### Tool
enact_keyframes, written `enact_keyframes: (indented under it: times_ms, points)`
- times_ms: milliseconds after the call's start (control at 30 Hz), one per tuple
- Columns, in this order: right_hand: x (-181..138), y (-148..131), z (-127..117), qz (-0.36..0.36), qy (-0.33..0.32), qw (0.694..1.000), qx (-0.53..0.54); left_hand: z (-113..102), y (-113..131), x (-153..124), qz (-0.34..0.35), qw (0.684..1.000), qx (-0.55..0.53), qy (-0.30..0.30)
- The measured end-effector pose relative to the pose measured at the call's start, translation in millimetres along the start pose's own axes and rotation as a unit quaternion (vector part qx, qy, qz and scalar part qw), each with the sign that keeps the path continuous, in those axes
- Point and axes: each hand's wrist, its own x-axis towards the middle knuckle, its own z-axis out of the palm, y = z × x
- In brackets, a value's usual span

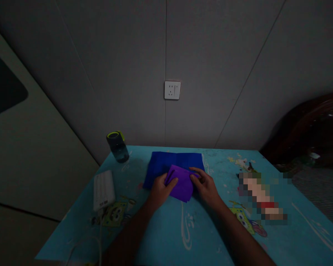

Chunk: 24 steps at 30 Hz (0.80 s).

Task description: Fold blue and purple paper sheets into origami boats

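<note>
Between my hands is a folded purple sheet (180,184), in several layers, held over a blue sheet (176,159) that lies flat on the table. My left hand (160,190) grips the purple sheet's left side, thumb on top. At its right edge, my right hand (207,186) pinches the layers between thumb and fingers. Whether the sheets are paper or thin cloth I cannot tell. My hands cover part of the purple sheet's edges, and it hides the middle of the blue one.
A dark bottle (118,147) with a yellow-green rim stands at the back left. Nearer lies a white power bank (103,190) with a cable (100,236). A blurred-out long object (262,195) is on the right. The patterned blue table (166,232) meets a wall with a socket (172,90).
</note>
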Motion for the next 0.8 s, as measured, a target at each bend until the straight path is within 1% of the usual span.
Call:
enact_keyframes:
  times_ms: [100, 167, 200, 333, 367, 433, 567, 667, 800]
  points:
    - [0.1, 0.6, 4.9, 0.018, -0.009, 0.999, 0.032, 0.2, 1.9, 0.6, 0.008, 1.000, 0.011, 0.016]
    - [1.0, 1.9, 8.1, 0.021, -0.012, 0.998, 0.064, -0.5, 1.9, 1.7, 0.003, 1.000, -0.005, 0.024]
    - [1.1, 2.5, 9.8, 0.026, -0.024, 0.996, 0.077, -1.0, 1.5, 2.4, 0.001, 0.999, -0.015, 0.032]
    - [-3.0, 3.3, 17.2, 0.050, -0.126, 0.986, 0.094, -2.3, -0.7, 4.5, 0.005, 0.996, -0.039, 0.078]
    - [-4.8, 2.9, 18.8, 0.047, -0.141, 0.985, 0.089, -2.1, -1.3, 4.6, 0.007, 0.996, -0.046, 0.082]
    - [-8.3, 1.9, 21.2, 0.033, -0.142, 0.988, 0.060, -1.4, -2.1, 4.5, 0.006, 0.995, -0.064, 0.079]
    - [-13.4, 0.7, 24.7, -0.008, -0.108, 0.994, 0.003, -0.9, -2.3, 3.2, 0.001, 0.994, -0.083, 0.069]
    - [-16.9, 1.0, 27.9, -0.048, -0.109, 0.993, -0.019, -1.8, -1.7, 3.1, -0.001, 0.994, -0.077, 0.074]
    - [-21.7, 1.0, 32.2, -0.113, -0.129, 0.979, -0.106, 0.2, -3.5, 4.9, 0.011, 0.993, -0.045, 0.109]
